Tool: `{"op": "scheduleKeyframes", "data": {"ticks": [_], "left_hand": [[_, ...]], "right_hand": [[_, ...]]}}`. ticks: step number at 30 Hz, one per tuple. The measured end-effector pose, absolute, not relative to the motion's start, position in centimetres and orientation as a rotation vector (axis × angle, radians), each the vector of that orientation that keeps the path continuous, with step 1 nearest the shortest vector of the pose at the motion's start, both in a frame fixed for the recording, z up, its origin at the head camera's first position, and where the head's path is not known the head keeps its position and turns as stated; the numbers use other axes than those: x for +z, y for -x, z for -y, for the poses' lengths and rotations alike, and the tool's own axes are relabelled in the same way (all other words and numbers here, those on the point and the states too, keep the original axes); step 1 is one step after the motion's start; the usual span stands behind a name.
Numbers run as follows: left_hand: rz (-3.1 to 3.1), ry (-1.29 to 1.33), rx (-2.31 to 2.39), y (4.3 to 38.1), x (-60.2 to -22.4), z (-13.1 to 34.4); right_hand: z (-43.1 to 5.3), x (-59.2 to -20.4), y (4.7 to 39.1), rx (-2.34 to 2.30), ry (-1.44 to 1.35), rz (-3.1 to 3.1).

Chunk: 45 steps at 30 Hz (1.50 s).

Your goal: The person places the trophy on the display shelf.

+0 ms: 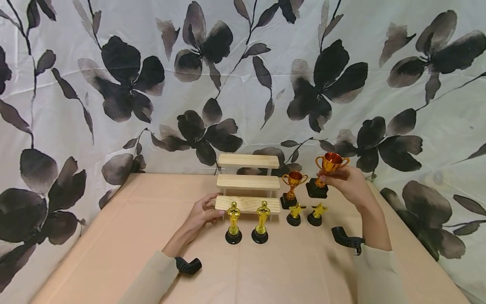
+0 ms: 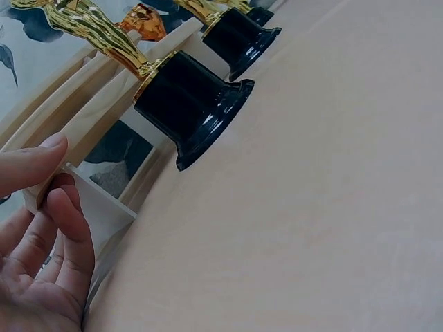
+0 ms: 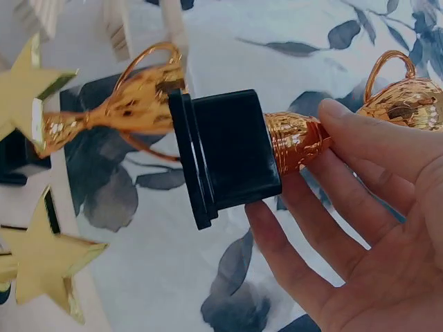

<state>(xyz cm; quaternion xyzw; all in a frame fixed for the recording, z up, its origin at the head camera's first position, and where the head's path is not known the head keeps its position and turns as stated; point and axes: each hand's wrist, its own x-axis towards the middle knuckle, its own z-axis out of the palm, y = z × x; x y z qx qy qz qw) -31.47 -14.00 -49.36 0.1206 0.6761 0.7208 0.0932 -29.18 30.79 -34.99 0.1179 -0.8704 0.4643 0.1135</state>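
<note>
My right hand [image 1: 352, 185] grips an orange-gold trophy cup [image 1: 331, 164] by its stem, just above the black square base [image 3: 232, 149]. The base appears to be off the table in the right wrist view. My left hand [image 1: 199, 214] pinches the left end of the lowest board [image 1: 247, 204] of a three-step wooden display stand, thumb on top and fingers below. A second trophy cup [image 1: 293, 180] stands right of the stand. Two gold figure statuettes, a left one [image 1: 233, 217] and a right one [image 1: 262, 217], stand upright in front of the lowest board.
Two small star trophies, a left one [image 1: 295, 211] and a right one [image 1: 318, 210], stand on the table in front of the cups. A peach cloth [image 1: 281, 270] covers the table. Behind it hangs a white curtain [image 1: 265, 25] with dark flowers.
</note>
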Motion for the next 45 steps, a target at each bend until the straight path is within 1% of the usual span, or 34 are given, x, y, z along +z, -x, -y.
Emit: {"op": "scheduleKeyframes", "data": {"ticks": [5, 10, 18, 25, 31, 45], "left_hand": [[-1.999, -0.379, 2.126, 31.6, -49.5, 13.7], [-1.993, -0.392, 2.129, 31.5, -49.4, 13.7], [-1.987, -0.392, 2.131, 31.5, -49.3, 14.1], [-1.983, -0.398, 2.138, 31.5, -49.2, 14.1], [-1.987, -0.389, 2.135, 31.6, -49.3, 14.2], [-2.013, -0.363, 2.12, 31.7, -49.4, 14.1]], "right_hand": [[-30.0, -34.6, 28.3, 1.372, -0.374, 2.53], [-28.6, -33.9, 28.4, 1.329, -0.391, 2.572], [-26.2, -32.3, 29.6, 1.285, -0.436, 2.599], [-24.1, -29.8, 30.5, 1.245, -0.508, 2.604], [-22.2, -28.1, 31.5, 1.295, -0.535, 2.605], [-18.7, -25.3, 34.3, 1.385, -0.539, 2.598]]}}
